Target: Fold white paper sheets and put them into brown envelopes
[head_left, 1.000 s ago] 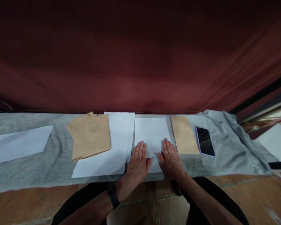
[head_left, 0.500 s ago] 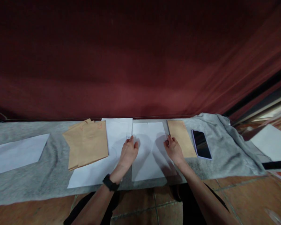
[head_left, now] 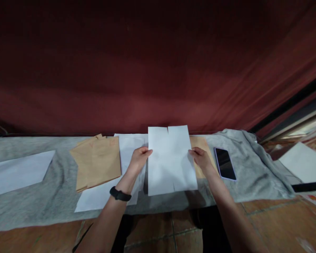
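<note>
Between my two hands is a white sheet of paper, raised above the grey cloth. A short slit shows at its top edge and a faint line near its bottom edge. My left hand pinches the left edge, thumb on top. On the opposite edge, my right hand grips with thumb and fingers closed. Behind the right hand lies a brown envelope, partly hidden by the sheet and hand. Under my left wrist are more white sheets, partly covered by a stack of brown envelopes.
A phone lies right of the single envelope. At far left is another white paper. Grey cloth covers the narrow surface, bunched at its right end. A dark red curtain hangs behind; floor tiles show in front.
The white sheet has come up off the cloth, held by both hands at its side edges. Its top edge now overlaps the curtain in view.
</note>
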The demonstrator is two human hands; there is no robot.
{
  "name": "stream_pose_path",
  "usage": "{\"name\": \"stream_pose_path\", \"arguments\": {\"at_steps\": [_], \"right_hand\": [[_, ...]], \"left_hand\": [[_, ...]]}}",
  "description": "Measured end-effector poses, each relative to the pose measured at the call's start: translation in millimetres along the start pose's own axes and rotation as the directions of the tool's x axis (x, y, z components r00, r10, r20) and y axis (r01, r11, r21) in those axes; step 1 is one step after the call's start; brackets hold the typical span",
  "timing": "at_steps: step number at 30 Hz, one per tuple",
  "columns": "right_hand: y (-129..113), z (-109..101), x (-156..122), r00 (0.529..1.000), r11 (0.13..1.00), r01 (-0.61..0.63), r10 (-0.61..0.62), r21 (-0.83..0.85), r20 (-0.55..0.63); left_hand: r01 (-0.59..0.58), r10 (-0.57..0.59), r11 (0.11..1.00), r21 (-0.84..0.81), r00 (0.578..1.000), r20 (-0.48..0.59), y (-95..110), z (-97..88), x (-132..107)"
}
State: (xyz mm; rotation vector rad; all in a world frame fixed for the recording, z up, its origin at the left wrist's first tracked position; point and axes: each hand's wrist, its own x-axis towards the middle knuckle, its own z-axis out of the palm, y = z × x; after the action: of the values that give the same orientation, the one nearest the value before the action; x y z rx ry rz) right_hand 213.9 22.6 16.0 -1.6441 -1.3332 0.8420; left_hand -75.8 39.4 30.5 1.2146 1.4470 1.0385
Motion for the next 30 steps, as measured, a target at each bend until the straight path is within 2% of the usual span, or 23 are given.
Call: {"name": "stream_pose_path", "arguments": {"at_steps": [2, 4, 7, 10, 14, 17, 21, 23, 26, 30], "right_hand": [[-12, -10, 0, 0.998, 0.971, 0.048, -0.039, 0.233, -0.045], [-22, -17, -3, 0.985, 0.894, 0.156, -0.109, 0.421, -0.133], [-29, -24, -13, 0.956, 0.817, 0.284, -0.201, 0.502, -0.213], [-26, -30, -24, 0.949, 0.850, 0.313, -0.265, 0.424, -0.170], [-18, -37, -41, 0.929, 0.911, 0.312, -0.352, 0.270, 0.117], [-8, -34, -52, 0.919, 0.950, 0.255, -0.296, 0.179, 0.260], [11, -27, -59, 0.941, 0.990, 0.142, -0.127, -0.024, 0.314], [19, -27, -60, 0.931, 0.986, 0.144, -0.104, -0.088, 0.351], [28, -29, -59, 0.900, 0.983, 0.157, -0.103, -0.094, 0.424], [39, -25, -55, 0.918, 0.983, 0.075, -0.002, -0.168, 0.396]], "left_hand": [[-0.081, 0.083, 0.989, -0.123, 0.996, 0.012, 22, -4.0, -2], [-0.179, 0.186, 0.946, -0.271, 0.983, 0.000, 41, -6.9, -5], [-0.304, 0.315, 0.889, -0.341, 0.949, -0.024, 54, -12.2, -12], [-0.327, 0.346, 0.913, -0.244, 0.938, 0.035, 49, -22.9, -19], [-0.252, 0.267, 0.963, -0.096, 0.941, 0.209, 25, -37.7, -26], [-0.191, 0.180, 0.981, 0.017, 0.951, 0.250, 4, -41.4, -30], [-0.092, 0.047, 0.990, 0.105, 0.926, 0.374, -17, -39.7, -34], [-0.069, 0.010, 0.989, 0.127, 0.909, 0.417, -23, -39.0, -36], [-0.093, 0.019, 0.984, 0.150, 0.902, 0.432, -31, -38.2, -37], [-0.130, 0.049, 0.977, 0.171, 0.909, 0.413, -40, -30.9, -32]]}}
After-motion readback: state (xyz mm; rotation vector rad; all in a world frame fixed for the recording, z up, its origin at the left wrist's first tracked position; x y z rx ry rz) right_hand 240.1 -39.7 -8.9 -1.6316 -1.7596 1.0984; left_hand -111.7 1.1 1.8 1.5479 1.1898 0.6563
